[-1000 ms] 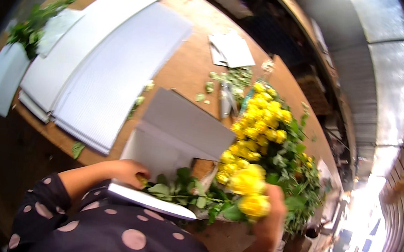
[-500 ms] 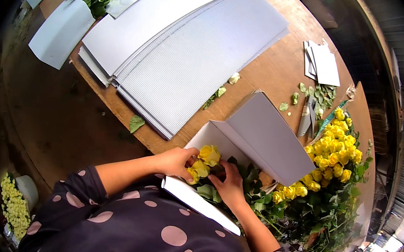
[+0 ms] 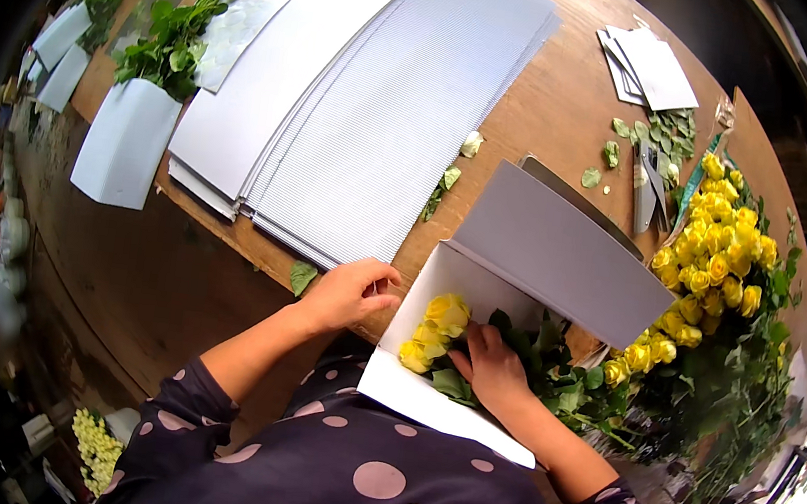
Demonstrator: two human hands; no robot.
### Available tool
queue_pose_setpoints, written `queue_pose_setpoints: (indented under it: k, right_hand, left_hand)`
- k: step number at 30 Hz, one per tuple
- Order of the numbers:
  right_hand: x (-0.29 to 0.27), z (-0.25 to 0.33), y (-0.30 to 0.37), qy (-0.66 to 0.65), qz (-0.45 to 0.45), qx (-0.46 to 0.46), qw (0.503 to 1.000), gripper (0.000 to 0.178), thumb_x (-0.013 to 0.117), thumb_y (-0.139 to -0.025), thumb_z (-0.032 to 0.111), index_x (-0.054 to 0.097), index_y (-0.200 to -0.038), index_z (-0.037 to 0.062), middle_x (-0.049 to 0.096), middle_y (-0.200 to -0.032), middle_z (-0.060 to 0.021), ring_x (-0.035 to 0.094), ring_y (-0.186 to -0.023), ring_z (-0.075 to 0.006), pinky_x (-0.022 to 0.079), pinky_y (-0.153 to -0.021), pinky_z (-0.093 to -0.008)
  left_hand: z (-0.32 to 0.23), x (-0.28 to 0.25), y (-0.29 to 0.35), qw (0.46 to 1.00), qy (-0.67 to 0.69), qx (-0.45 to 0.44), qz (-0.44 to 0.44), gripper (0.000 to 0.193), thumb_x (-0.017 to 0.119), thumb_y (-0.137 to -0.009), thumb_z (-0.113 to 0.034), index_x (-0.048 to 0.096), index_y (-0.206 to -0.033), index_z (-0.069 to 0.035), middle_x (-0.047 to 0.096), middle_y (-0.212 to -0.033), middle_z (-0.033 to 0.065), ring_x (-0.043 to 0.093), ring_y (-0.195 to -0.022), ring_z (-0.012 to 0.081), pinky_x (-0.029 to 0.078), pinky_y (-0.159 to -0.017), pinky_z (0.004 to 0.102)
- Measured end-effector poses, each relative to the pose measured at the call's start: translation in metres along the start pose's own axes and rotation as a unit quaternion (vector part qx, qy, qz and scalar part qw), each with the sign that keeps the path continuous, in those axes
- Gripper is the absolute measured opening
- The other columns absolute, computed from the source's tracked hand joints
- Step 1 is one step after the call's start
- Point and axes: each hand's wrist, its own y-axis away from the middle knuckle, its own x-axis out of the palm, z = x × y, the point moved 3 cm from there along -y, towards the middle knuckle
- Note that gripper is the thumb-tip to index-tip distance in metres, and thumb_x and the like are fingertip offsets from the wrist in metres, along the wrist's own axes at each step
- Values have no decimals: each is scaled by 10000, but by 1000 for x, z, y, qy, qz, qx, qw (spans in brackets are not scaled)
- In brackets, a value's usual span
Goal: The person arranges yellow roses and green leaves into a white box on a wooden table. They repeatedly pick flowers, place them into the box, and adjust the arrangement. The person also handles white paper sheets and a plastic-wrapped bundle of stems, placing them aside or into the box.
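Note:
Several yellow roses (image 3: 436,329) lie with their heads at the left end of a folded white cardboard wrapper (image 3: 450,409) in front of me. Their green stems and leaves run right, out of the wrapper. My right hand (image 3: 495,366) rests inside the wrapper just behind the heads, its fingers bent around the stems and partly hidden among leaves. Outside the wrapper's left end, my left hand (image 3: 350,294) hovers by the table edge, close to the near end of the corrugated sheets (image 3: 378,128). Its fingers are loosely bent, thumb apart, with nothing in them.
A big pile of yellow roses (image 3: 710,259) lies on the table at right. Beyond the wrapper are a stapler-like grey tool (image 3: 647,191), loose leaves (image 3: 591,177) and white cards (image 3: 653,66). White sheets (image 3: 273,85) and a wrapped leafy bunch (image 3: 125,142) lie at left.
My left hand has let go of the rose heads and moved left, out of the wrapper. My right hand stays at the stems. The view has shifted, showing more of the table's left side.

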Motion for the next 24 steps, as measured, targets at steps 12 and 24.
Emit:
queue_pose_setpoints:
  k: [12,24]
  right_hand:
    - [-4,-2,0,-28,-51,-42,997,383,627,-740,247,483,-1029,42,474,-852,-129,561,-657,-314,493,-528,-373]
    - [-24,15,-4,53,-57,-45,996,274,631,-719,237,545,-913,65,525,-808,-86,569,-622,-257,485,-535,-341]
  left_hand:
    - [-13,33,3,981,-59,185,-18,542,724,-594,-344,515,-1045,-127,476,-969,87,539,-849,243,467,-684,341]
    - [-41,35,-33,937,-126,276,175,247,677,-653,-260,625,-888,-203,537,-1072,-62,594,-756,192,474,-638,316]
